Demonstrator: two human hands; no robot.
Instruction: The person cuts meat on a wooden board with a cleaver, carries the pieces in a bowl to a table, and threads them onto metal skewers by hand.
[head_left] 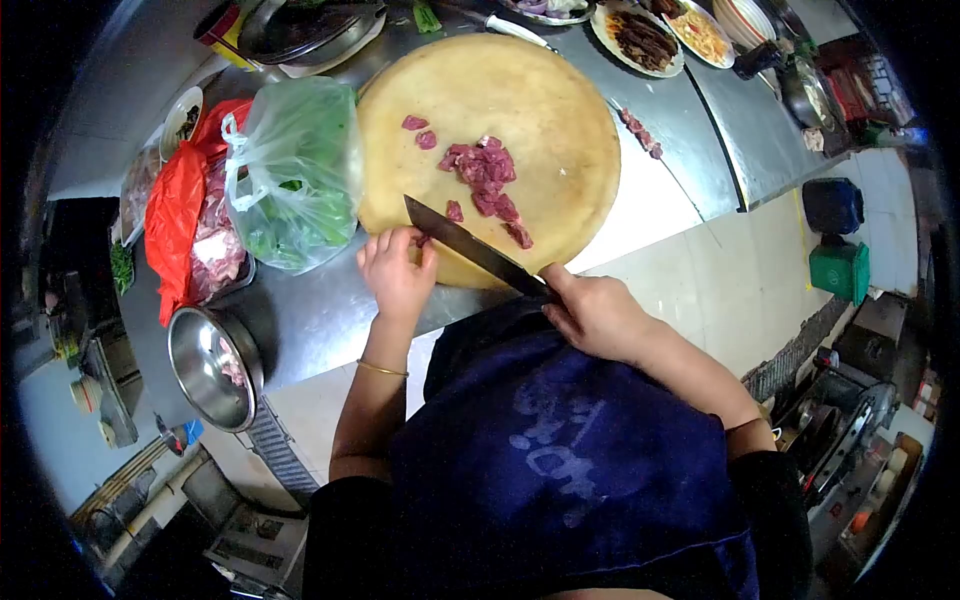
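My right hand (pixel 595 315) grips the handle of a kitchen knife (pixel 470 248), its dark blade slanting up and left over the near edge of a round cutting board (pixel 540 95). Beside the blade tip, my left hand (pixel 397 268) has its fingers bent around a small piece of red meat (pixel 423 241), mostly hidden by the fingers and blade. A pile of cut meat chunks (pixel 485 170) lies at the middle of the board. Two small meat pieces (pixel 420 132) sit apart at the upper left, and others lie near the blade.
Left of the board stand a tied plastic bag of greens (pixel 295 180), a red bag (pixel 172 220) beside raw meat (pixel 215 245), and a steel bowl (pixel 205 370) at the counter edge. A meat skewer (pixel 640 132) lies on the right. Filled plates (pixel 640 42) line the back.
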